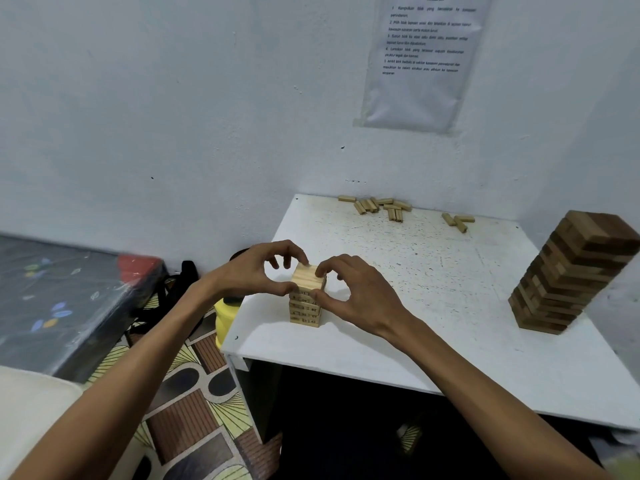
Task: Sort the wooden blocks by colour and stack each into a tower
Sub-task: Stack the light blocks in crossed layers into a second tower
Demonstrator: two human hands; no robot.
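Observation:
A short tower of light wooden blocks (306, 308) stands near the left front of the white table (433, 327). My left hand (256, 271) and my right hand (353, 292) flank its top layer, thumbs and fingertips pinching the top blocks from both sides. A tall tower of dark brown blocks (571, 275) stands at the table's right edge. Several loose light blocks (379, 206) lie scattered at the back of the table, and a smaller group of loose light blocks (457, 221) lies to their right.
A white wall runs behind the table with a printed sheet (422, 60) taped to it. To the table's left, a yellow container (225, 318) and a black bag (183, 282) sit on a patterned floor mat (194, 393), beside a dark mattress (62, 296).

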